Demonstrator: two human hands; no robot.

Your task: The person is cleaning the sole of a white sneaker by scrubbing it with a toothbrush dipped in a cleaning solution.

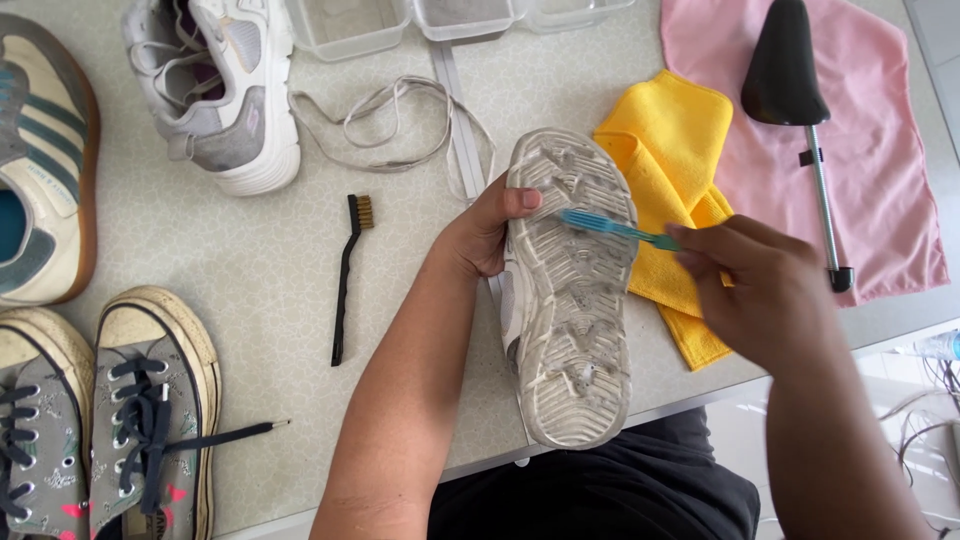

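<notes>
The left hand (485,235) clamped the upturned shoe (570,290); the right hand (760,290) pinched a toothbrush (610,227), scrubbing the sole; the heel grooves probably needed attention next.

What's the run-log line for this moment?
left hand: holds shoe sole-up | right hand: holds toothbrush, bristles on sole | yellow cloth: under shoe

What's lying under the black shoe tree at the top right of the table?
The black shoe tree lies on a pink cloth spread over the table. The cloth's left edge meets a folded yellow cloth. Whatever lies beneath the pink cloth is covered.
</notes>
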